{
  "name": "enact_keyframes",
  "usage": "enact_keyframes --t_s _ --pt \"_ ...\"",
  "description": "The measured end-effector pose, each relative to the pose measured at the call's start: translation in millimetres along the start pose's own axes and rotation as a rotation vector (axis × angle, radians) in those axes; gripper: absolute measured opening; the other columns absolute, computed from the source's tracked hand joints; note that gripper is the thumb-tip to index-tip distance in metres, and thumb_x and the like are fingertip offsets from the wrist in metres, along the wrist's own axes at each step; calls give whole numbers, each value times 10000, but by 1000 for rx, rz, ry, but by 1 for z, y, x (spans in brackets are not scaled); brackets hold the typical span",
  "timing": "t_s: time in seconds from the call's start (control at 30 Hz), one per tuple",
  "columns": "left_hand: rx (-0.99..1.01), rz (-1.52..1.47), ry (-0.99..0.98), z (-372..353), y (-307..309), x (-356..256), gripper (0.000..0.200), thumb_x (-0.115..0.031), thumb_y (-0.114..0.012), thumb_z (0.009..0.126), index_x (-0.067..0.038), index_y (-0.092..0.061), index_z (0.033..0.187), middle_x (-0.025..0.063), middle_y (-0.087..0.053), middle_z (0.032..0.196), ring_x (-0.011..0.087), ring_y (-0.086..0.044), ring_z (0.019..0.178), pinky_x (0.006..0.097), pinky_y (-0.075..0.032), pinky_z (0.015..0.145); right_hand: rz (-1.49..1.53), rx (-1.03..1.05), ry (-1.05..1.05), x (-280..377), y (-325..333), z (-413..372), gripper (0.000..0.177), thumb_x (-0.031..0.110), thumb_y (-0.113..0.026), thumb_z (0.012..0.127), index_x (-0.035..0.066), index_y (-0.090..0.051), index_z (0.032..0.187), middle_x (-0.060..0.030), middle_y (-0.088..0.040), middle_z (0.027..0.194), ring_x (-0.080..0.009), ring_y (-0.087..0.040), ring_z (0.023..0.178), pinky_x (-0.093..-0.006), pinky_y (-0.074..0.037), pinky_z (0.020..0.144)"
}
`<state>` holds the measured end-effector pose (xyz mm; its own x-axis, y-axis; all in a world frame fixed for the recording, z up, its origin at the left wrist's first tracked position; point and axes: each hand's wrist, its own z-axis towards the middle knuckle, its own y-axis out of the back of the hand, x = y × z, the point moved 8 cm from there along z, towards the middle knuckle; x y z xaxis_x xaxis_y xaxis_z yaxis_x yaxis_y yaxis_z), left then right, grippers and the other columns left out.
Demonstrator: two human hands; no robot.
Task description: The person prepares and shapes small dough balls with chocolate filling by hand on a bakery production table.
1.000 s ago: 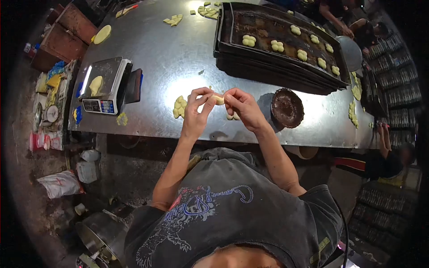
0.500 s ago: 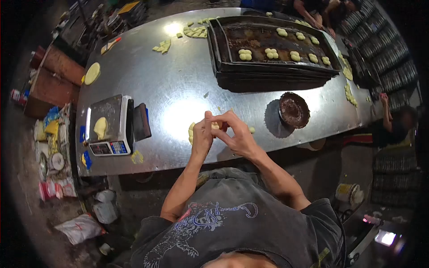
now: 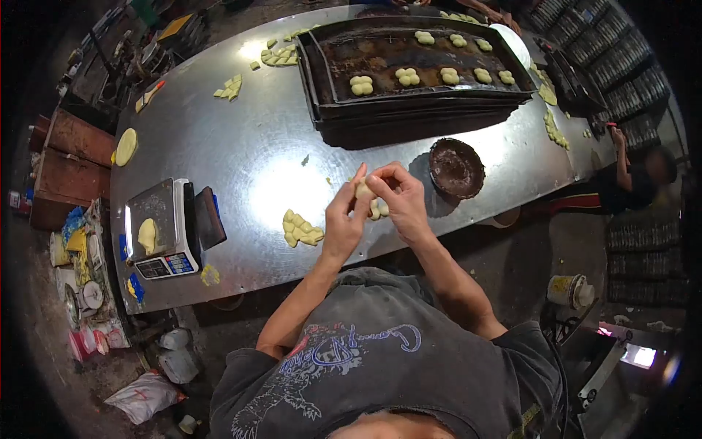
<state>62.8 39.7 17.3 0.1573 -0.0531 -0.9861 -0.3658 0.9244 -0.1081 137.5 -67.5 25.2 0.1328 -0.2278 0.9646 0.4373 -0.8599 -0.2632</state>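
Between my two hands, above the near part of the metal table (image 3: 241, 157), is a small pale piece of dough (image 3: 363, 189). My left hand (image 3: 345, 222) holds it from the left with its fingers curled. Pinching it from the right is my right hand (image 3: 404, 205), thumb and fingertips closed on it. Just below, small dough balls (image 3: 377, 211) lie on the table, partly hidden by my hands. Left of my left hand is a pile of cut dough pieces (image 3: 300, 230).
A stack of dark baking trays (image 3: 431, 102) carries several clusters of dough balls. A dark round bowl (image 3: 457, 168) stands right of my hands. At left are a digital scale (image 3: 162, 227) with dough on it and a dough disc (image 3: 126, 147). Another person (image 3: 629, 179) is at right.
The view has shifted, so the table's things appear further left. My hands have come a little apart at the wrists, and the dough piece and the pile beside them now show more clearly.
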Motion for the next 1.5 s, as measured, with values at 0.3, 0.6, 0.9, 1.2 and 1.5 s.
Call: enact_keyframes --t_s 0.3,0.6,0.9,1.2,1.5 --pt "-46 12 8 15 -42 8 584 -432 -293 1115 11 -665 1200 35 -630 842 76 -543 704 232 -454 617 -598 107 306 34 34 -5 166 144 -763 886 32 -712 998 -47 -606 981 -123 -582 847 -284 -489 745" --pt "-5 216 -197 18 -79 8 419 -267 -431 1090 -25 -552 1409 15 -586 867 88 -499 703 245 -445 644 -113 178 -40 1 80 19 122 115 -738 926 7 -690 955 -14 -617 963 -92 -594 869 -246 -499 774" --pt "-196 21 116 15 -88 37 612 -472 -267 1103 -21 -648 944 9 -563 659 65 -490 553 234 -411 520 -805 167 608 52 75 -10 95 128 -760 870 77 -739 948 -42 -552 919 -239 -533 933 -340 -476 817" --pt "-24 -166 228 6 -93 72 991 -728 -19 985 0 -691 974 88 -709 780 130 -671 698 252 -519 659 -70 481 -502 -48 82 32 234 249 -705 957 29 -629 983 -117 -643 921 -145 -537 533 -232 -411 470" --pt "33 -353 773 -59 -50 122 852 -688 -228 1023 -53 -193 1589 135 -669 1199 173 -695 861 295 -569 738 -677 496 105 -69 69 -7 316 107 -703 905 84 -682 1220 -114 -567 1196 -218 -576 1065 -331 -523 876"
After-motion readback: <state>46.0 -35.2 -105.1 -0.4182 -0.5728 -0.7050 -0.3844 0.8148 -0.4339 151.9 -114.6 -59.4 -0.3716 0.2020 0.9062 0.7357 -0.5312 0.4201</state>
